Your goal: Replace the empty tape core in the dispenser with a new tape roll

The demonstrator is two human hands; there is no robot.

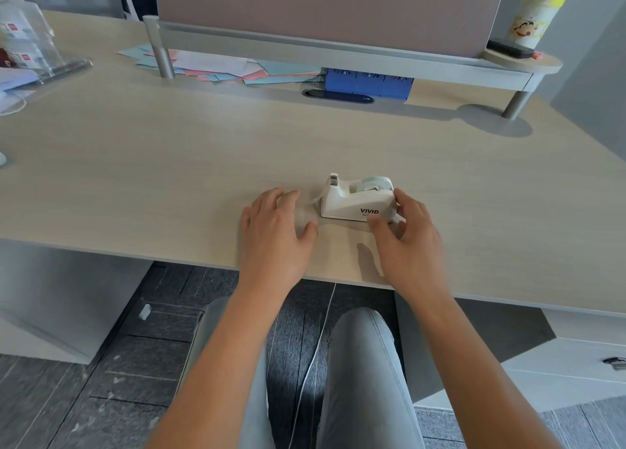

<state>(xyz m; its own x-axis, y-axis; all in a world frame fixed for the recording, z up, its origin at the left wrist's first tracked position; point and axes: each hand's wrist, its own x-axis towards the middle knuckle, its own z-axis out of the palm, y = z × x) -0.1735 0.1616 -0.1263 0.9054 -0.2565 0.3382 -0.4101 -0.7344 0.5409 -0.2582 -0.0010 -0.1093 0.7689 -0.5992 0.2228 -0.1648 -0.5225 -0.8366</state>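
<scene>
**A:** Where do the hands sit?

**B:** Both reach over the near edge of the bench (169, 164), forearms bare. The left hand (276, 225) lies palm down on the wood just left of the dispenser (355, 201), its fingers (267, 199) spread and flat, thumb angled toward the dispenser's front end. It holds nothing that I can make out, though a faint clear strip seems to run from the cutter end toward it (too blurred to be sure).

**A:** And the right?

**B:** The right hand (408, 232) wraps the dispenser's rear end: thumb pressed against the near side under the printed word, the other fingers curled round the back. A loose grip, touching the body on both sides.

**A:** The dispenser itself?

**B:** White, standing upright on the bench, close to the near edge, cutter end pointing left. A pale bluish tape roll (372, 184) sits in its cradle, upper half showing above the body.

**A:** What else is around?

**B:** Well apart from the hands, at the back, a raised shelf (338, 50) on metal legs. Under it lie scattered pink and blue papers (220, 66) and a blue box (369, 83), with a dark oval cable slot just in front. On the shelf's right end stands a yellow-lidded canister (535, 15). A clear plastic stand (30, 42) sits at far left. Between hands and dispenser nothing gets in the way.
</scene>
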